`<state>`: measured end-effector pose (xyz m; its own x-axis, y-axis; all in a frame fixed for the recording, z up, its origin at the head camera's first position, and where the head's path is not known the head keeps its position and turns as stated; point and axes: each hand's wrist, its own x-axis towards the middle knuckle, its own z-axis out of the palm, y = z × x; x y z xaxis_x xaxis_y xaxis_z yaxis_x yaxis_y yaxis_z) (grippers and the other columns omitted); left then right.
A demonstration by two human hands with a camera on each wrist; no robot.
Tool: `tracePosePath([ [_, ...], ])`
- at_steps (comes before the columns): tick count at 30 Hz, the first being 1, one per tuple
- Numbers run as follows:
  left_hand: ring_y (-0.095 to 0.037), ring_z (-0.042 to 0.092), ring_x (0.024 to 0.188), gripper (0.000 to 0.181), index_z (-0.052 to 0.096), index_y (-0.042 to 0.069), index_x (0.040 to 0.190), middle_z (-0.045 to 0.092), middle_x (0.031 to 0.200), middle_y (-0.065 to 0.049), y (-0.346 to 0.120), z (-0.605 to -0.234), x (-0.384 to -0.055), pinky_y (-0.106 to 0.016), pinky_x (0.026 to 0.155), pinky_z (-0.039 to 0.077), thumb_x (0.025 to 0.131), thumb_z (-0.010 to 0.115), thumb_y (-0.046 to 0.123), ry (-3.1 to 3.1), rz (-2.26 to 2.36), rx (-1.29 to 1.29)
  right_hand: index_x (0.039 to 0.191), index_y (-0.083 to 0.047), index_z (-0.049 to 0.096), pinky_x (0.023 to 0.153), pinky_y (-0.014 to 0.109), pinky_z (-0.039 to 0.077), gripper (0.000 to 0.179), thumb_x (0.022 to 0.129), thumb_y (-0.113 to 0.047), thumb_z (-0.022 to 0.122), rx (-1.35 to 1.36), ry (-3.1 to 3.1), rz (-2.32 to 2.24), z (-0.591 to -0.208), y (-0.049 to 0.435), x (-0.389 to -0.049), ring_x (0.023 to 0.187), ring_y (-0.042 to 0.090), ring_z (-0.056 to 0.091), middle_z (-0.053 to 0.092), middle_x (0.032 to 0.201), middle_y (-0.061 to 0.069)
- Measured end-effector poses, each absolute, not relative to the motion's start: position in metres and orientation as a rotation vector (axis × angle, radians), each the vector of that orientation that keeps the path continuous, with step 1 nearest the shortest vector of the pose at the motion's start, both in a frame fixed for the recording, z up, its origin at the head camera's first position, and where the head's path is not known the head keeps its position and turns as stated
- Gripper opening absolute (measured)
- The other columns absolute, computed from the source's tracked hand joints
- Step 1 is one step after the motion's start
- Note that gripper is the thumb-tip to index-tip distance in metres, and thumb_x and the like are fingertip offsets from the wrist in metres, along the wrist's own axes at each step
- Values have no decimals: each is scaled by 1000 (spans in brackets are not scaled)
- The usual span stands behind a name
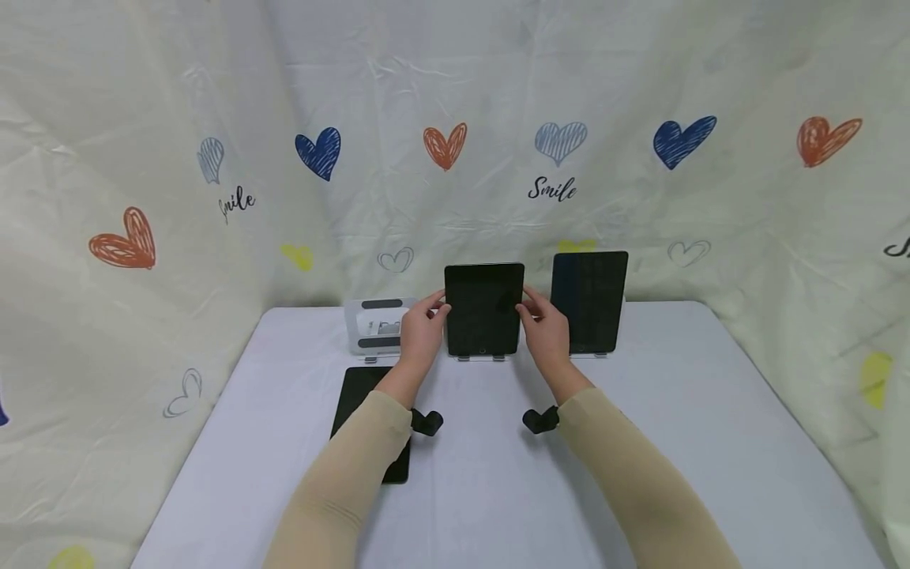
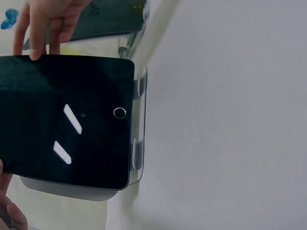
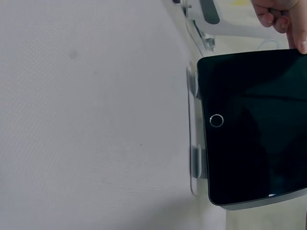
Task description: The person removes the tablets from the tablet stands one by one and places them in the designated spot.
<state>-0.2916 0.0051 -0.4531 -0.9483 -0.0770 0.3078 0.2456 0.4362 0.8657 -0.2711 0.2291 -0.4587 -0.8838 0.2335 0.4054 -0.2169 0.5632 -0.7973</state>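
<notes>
A black tablet [image 1: 483,310] with a round home button stands upright in the middle at the back of the table. My left hand [image 1: 421,336] pinches its left edge, and my right hand [image 1: 547,332] pinches the right edge, both about halfway up. The tablet's lower edge is at the two grey lips [image 2: 137,154] of a stand, most of which is hidden behind the screen. In the right wrist view the same lips [image 3: 195,162] sit right against that edge.
To the right, another black tablet [image 1: 590,300] leans upright on a stand. At the left is a grey-white stand [image 1: 380,343] with dark pads. Before it a black tablet [image 1: 359,393] lies flat on the white table [image 1: 483,490], partly under my left arm. A heart-print curtain [image 1: 490,87] hangs behind.
</notes>
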Motion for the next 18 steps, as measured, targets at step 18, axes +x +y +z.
tracePosePath([
  [18, -16, 50, 82, 36, 66, 28, 132, 68, 100, 1, -4, -449, -284, -28, 66, 43, 97, 67, 26, -2296, -1603, -201, 141, -27, 58, 71, 32, 49, 43, 98, -24, 64, -66, -2336, 1440, -447, 224, -259, 93, 21, 63, 69, 111, 7],
])
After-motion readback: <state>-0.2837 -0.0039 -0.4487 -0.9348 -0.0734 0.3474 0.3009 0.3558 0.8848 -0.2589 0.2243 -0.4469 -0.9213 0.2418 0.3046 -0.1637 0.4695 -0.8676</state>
